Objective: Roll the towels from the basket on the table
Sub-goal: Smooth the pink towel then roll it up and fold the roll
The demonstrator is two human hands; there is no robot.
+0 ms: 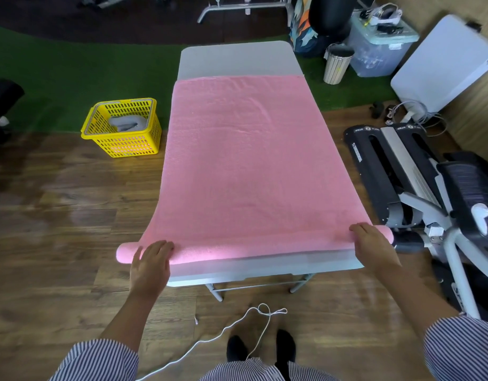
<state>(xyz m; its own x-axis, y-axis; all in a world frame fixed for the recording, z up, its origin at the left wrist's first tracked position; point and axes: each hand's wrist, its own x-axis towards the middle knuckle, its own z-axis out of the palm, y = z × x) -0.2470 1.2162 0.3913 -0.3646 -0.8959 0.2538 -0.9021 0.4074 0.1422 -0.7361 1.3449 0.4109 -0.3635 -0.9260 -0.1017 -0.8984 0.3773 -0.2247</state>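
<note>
A large pink towel lies spread flat over most of the white folding table. Its near edge is curled into a thin roll that runs across the table's front and sticks out past both sides. My left hand rests flat on the roll's left end, fingers straight. My right hand presses on the roll's right end, fingers extended. A yellow plastic basket stands on the floor left of the table with a grey towel inside.
A black and grey exercise machine stands close to the table's right side. A white cable lies on the wooden floor by my feet. A bin, a clear storage box and a folded white table are at the back right.
</note>
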